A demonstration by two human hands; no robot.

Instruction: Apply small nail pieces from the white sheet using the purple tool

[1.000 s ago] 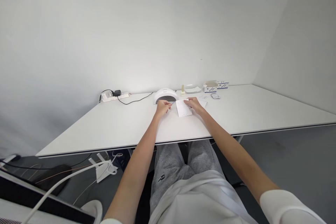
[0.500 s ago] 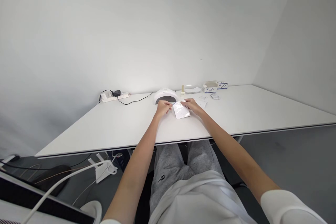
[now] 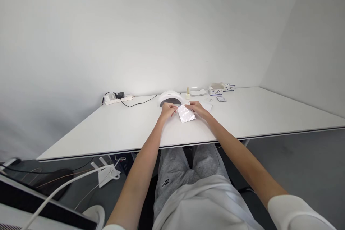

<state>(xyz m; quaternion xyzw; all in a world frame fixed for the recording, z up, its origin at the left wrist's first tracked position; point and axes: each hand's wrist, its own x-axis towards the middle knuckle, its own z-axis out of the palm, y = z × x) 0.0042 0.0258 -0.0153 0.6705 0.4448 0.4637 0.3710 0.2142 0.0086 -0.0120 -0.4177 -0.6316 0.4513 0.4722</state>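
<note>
A shiny, whitish-silver flat packet (image 3: 186, 114) is held up over the white table between my two hands. My left hand (image 3: 168, 109) pinches its upper left corner with closed fingers. On the other side, my right hand (image 3: 197, 107) grips the packet's upper right edge, thumb against the front. Just behind my left hand stands a white nail lamp (image 3: 170, 95) with a dark arched opening. A white sheet of paper (image 3: 207, 106) lies beyond my right hand, partly covered by it.
At the back stand a nail polish bottle (image 3: 188, 93), a clear tray holding white paper (image 3: 198, 92), an opened box (image 3: 216, 89) and another box (image 3: 229, 87). A small packet (image 3: 221, 99) lies before them. A power strip (image 3: 118, 99) with a black cable sits back left.
</note>
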